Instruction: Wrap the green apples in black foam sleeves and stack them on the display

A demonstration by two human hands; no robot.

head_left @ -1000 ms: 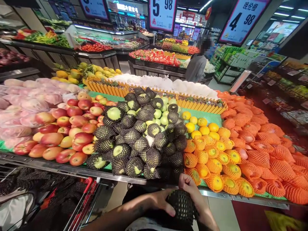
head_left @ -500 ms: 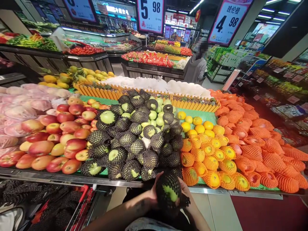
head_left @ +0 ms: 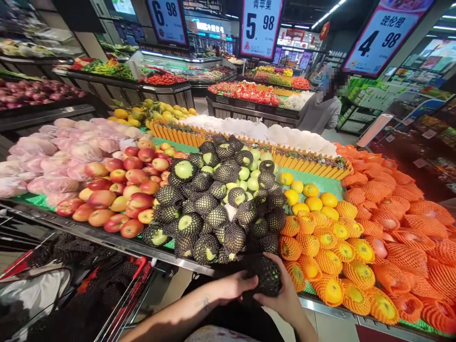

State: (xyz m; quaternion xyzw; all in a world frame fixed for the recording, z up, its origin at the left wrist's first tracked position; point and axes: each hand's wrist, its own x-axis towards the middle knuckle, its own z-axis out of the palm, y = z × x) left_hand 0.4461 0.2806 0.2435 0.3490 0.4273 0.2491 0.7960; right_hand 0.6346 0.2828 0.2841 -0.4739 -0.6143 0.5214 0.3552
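Observation:
Both of my hands are closed round one green apple in a black foam net point(head_left: 265, 274), held at the front edge of the fruit stand. My left hand point(head_left: 233, 286) grips its left side and my right hand point(head_left: 281, 297) cups it from the right and below. Just beyond lies the pile of netted green apples point(head_left: 221, 204), with a few bare green apples point(head_left: 249, 173) near the back.
Red apples point(head_left: 121, 190) lie left of the pile, oranges in orange nets point(head_left: 331, 237) right. A red trolley point(head_left: 89, 289) full of black nets stands at lower left. A person in grey point(head_left: 320, 111) stands behind the stand. Price signs point(head_left: 261, 21) hang overhead.
The netted apple has been turned, so its green opening no longer shows, and it sits closer to the pile's front edge. The view has shifted rightward.

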